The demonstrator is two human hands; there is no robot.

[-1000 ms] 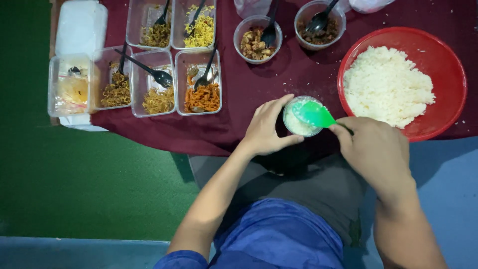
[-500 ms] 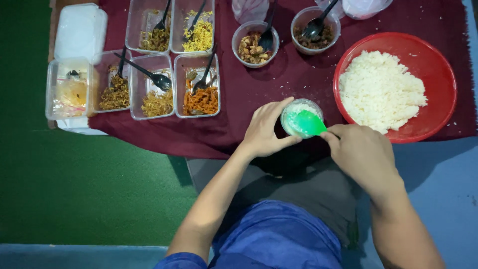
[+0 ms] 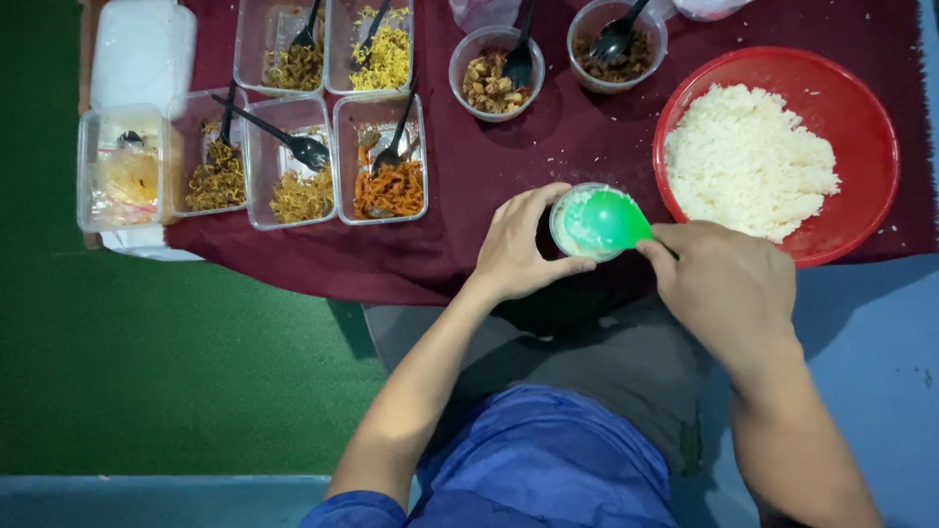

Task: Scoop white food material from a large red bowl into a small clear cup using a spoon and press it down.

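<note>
While the left hand is curling around a small clear cup, thumb on the near side and fingers wrapping the far side, the right hand is gripping the handle of a green spoon, fingers closed tight on it. The spoon's bowl is lying face down across the cup's mouth, covering most of it, with white rice showing at the cup's 9 o'clock edge. The cup is sitting near the front edge of a maroon cloth, just above the person's lap.

At 2 o'clock from the cup, close by, a red bowl is holding a heap of white rice. At 12 o'clock two round tubs are standing side by side, each holding brown pieces and a black spoon. At 10 o'clock a cluster of clear rectangular boxes is lying in two rows, holding yellow, brown and orange shreds, several with black forks resting in them. At the far 9 o'clock end another box is showing something pale inside, and a white lid is lying beyond it. Green floor is spreading at 8 o'clock.
</note>
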